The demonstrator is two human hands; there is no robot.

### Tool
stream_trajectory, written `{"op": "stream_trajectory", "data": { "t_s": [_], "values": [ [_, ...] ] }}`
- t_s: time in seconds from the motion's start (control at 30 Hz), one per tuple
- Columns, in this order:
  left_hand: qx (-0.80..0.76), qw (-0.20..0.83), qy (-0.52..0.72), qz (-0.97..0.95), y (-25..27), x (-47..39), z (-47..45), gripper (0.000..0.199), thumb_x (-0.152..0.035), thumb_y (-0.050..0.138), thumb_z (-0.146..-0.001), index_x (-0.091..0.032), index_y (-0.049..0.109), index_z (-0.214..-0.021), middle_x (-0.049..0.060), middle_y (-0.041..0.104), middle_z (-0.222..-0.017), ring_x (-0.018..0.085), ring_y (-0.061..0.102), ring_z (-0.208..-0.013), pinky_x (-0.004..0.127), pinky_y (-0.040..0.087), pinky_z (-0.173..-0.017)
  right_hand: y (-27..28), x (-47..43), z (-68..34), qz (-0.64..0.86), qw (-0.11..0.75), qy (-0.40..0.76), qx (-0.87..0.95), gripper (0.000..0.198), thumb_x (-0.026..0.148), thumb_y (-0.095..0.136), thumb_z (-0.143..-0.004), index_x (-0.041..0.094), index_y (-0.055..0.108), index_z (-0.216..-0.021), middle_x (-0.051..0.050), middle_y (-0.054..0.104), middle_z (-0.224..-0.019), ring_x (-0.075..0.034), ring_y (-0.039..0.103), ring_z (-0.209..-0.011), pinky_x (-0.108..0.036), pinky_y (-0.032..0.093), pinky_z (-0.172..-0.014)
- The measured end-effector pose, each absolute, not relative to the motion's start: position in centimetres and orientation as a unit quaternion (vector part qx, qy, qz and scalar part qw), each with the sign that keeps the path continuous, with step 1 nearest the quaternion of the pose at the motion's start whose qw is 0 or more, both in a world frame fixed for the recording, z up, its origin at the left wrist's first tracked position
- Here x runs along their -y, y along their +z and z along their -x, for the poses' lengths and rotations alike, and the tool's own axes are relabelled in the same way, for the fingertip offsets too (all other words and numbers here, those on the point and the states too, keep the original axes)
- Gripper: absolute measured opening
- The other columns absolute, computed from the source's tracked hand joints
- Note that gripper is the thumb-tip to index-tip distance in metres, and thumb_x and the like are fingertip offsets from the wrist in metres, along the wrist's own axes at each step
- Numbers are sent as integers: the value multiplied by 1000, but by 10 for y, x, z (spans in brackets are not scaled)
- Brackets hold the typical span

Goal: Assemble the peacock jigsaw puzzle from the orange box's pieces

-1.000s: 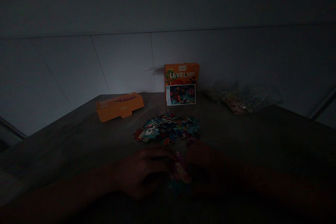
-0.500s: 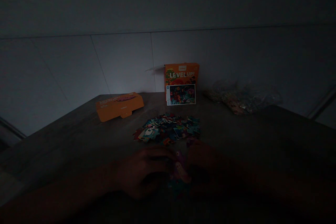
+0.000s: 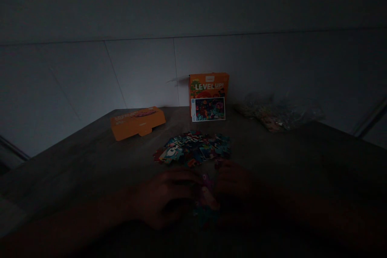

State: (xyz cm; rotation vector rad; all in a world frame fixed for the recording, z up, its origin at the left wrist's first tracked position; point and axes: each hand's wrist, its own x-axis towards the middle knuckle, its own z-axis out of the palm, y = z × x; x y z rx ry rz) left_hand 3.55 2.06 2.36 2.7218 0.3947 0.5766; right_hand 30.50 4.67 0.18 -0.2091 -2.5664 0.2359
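Note:
In dim light, a small patch of joined puzzle pieces (image 3: 208, 197), purple, pink and teal, lies on the table between my hands. My left hand (image 3: 163, 195) arches over its left side, fingertips on the pieces and thumb lower down. On the other side my right hand (image 3: 234, 181) is closed, its fingers bent against the patch's right edge. A small dark purple puzzle piece (image 3: 217, 164) pokes out at the right fingertips. Shadow hides much of the right hand and the lower part of the patch. Just beyond my hands spreads a heap of loose puzzle pieces (image 3: 193, 149).
An orange "LEVEL UP!" box (image 3: 210, 78) stands against the wall, with a picture card (image 3: 208, 109) leaning on its front. Left of the heap lies an orange carton piece (image 3: 139, 123). Clear plastic bags (image 3: 278, 115) with contents rest at the back right of the grey table (image 3: 90, 149).

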Motion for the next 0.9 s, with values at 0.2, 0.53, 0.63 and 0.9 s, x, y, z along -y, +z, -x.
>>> {"op": "stream_trajectory", "data": {
  "t_s": [0.2,0.53,0.63,0.9],
  "values": [
    [-135,167,202,-956,26,-21,-37,46,-5,57,-78,-18,60,-123,14,58,-131,27,57,-122,42,52,-101,2,-47,-305,88,240,122,959,33,50,58,-92,18,64,-92,-5,63,-84,-19,56,-79,-35,42,-76],
    [-131,168,202,-956,26,-21,-37,49,-5,55,-80,-18,59,-126,15,58,-131,27,54,-125,44,51,-103,7,-47,-304,93,205,195,955,34,52,59,-92,19,64,-92,-4,66,-87,-17,59,-80,-30,41,-72],
    [-138,166,199,-956,24,-22,-37,47,-5,57,-80,-17,60,-125,14,58,-129,27,55,-124,41,51,-103,8,-47,-305,80,199,193,958,26,44,62,-91,18,64,-90,-3,67,-86,-17,59,-80,-30,41,-73],
    [-145,155,183,-960,26,-19,-36,54,-6,55,-79,-15,51,-132,17,56,-134,27,52,-128,43,49,-107,13,-42,-308,98,192,172,961,26,29,66,-83,18,60,-106,-7,67,-99,-18,59,-83,-30,44,-73]
  ]
}}
